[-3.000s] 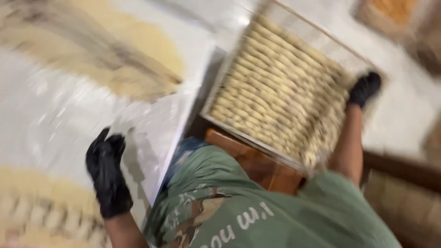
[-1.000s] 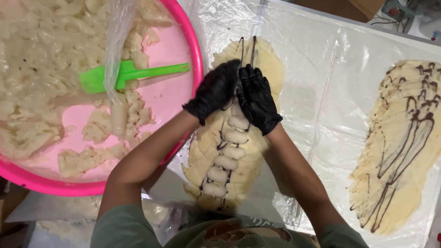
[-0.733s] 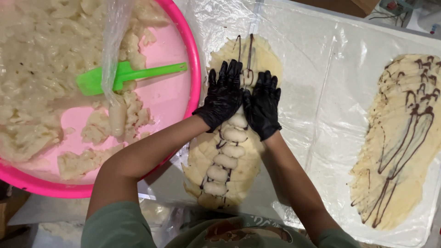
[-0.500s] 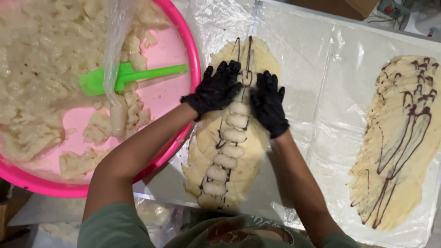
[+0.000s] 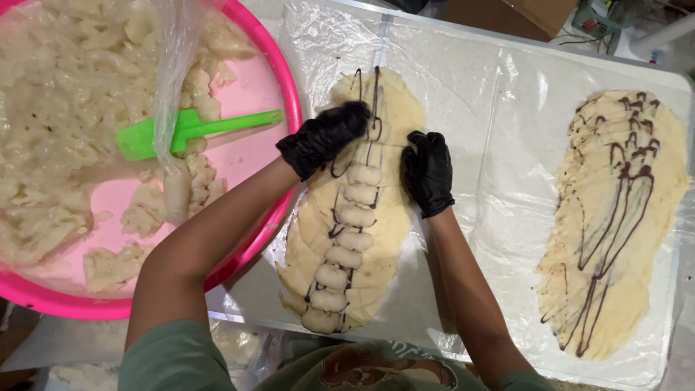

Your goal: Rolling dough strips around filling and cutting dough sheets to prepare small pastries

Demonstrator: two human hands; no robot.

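Observation:
A long oval of overlapping pale wrappers (image 5: 391,239) with dark chocolate lines lies on clear plastic film. A row of several pale filling lumps (image 5: 347,242) runs down its middle. My left hand (image 5: 324,137), in a black glove, rests curled on the sheet's upper left edge. On the upper right edge sits my right hand (image 5: 428,170), also black-gloved, its fingers bent against the wrappers. The two hands flank the top of the filling row.
A big pink basin (image 5: 250,156) at left holds pale mashed filling (image 5: 65,94), a green spatula (image 5: 184,130) and a clear plastic bag (image 5: 174,65). A second chocolate-striped wrapper sheet (image 5: 615,217) lies at right on the film-covered table (image 5: 478,94).
Three seconds ago I faced a tray of rolled pieces. In the last second my hands moved from together over the row's top to apart on either edge of the sheet.

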